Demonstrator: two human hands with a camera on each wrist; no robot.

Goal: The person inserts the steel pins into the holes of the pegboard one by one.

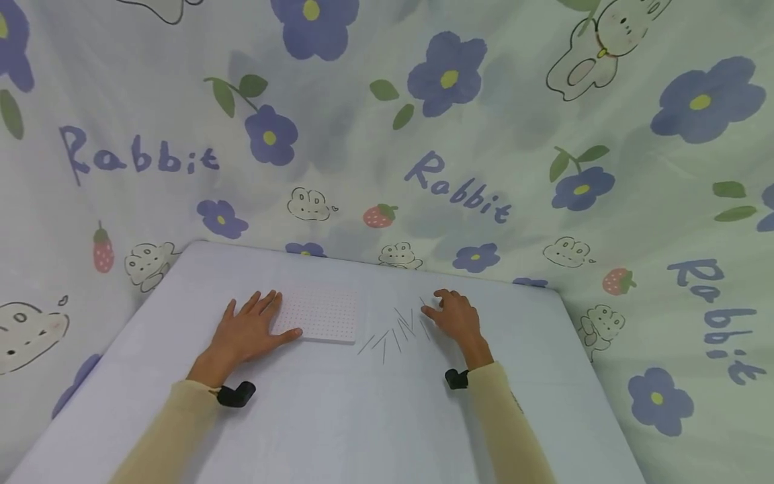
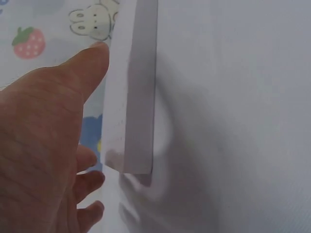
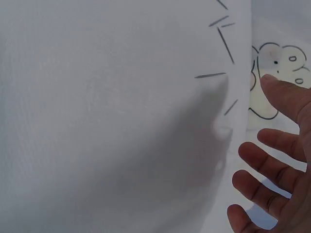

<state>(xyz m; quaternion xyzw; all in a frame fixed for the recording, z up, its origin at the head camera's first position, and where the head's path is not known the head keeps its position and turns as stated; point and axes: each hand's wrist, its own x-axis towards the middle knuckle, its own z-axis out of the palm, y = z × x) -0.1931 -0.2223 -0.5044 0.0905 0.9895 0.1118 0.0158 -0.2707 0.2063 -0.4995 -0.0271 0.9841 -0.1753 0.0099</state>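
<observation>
Head view: thin sticks (image 1: 396, 341) lie scattered just left of the right hand (image 1: 458, 321), its fingers loosely bent, nothing visibly held. The step appears to be picking one up, calling for a fine fingertip pinch. The left hand (image 1: 246, 331), fingers spread, steadies a dotted board (image 1: 326, 314) at its right. "Rabbit" repeats across the flowered cloth (image 1: 338, 154) beyond both hands.

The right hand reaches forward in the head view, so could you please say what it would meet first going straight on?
The right hand would probably meet the nearest thin stick first, though its height above the table is hard to judge, so it might pass over.
</observation>
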